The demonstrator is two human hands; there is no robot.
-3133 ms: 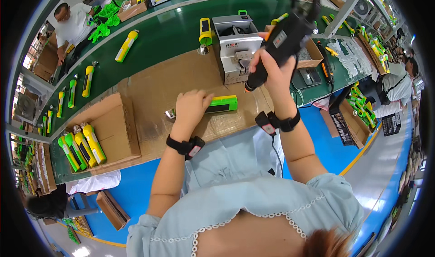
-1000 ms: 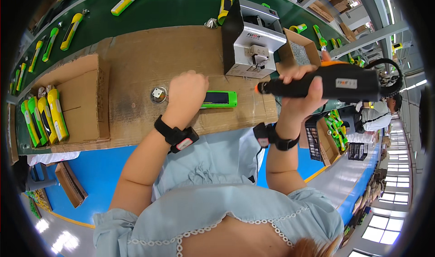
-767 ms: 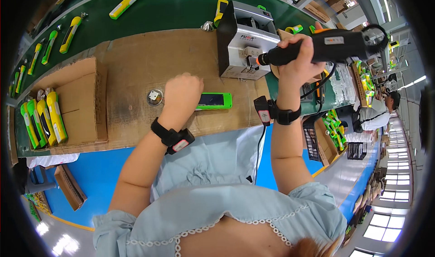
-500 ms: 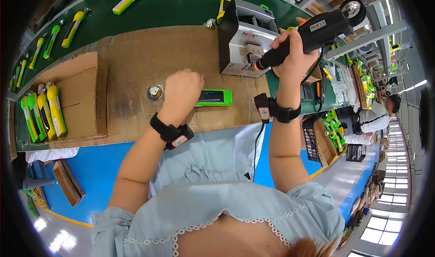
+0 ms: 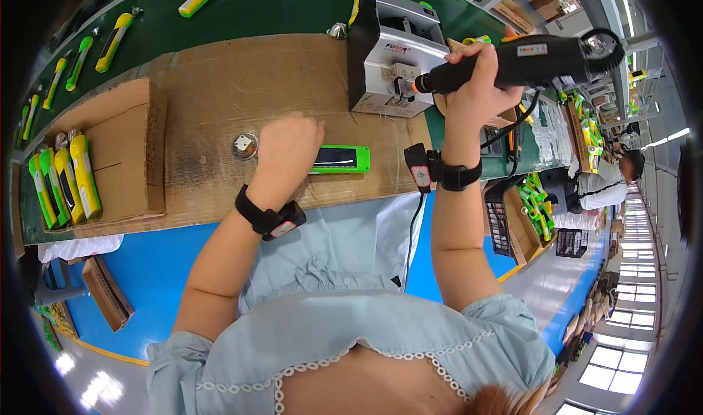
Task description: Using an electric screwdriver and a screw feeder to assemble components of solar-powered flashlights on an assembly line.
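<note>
My right hand (image 5: 472,86) is wrapped around a black electric screwdriver (image 5: 520,61) with an orange ring near its tip. The tip meets the front of a silver and black screw feeder (image 5: 395,64). My left hand (image 5: 289,151) is closed over the left end of a green flashlight (image 5: 343,159) lying on the cardboard, its dark panel facing up; the fingertips are hidden beneath the hand. Just left of that hand sits a round silver reflector (image 5: 244,145) with a white square in its middle.
A cardboard box (image 5: 150,151) at the left holds several yellow-and-green flashlights (image 5: 84,177). More flashlights (image 5: 115,42) lie along the green bench at the far left. Another reflector (image 5: 337,31) stands beside the feeder. To the right are crates, boxes and a seated person (image 5: 604,188).
My right hand has turned the screwdriver closer to level, its tip now up against the feeder's front. The left hand stays on the flashlight; the whole view has shifted slightly.
</note>
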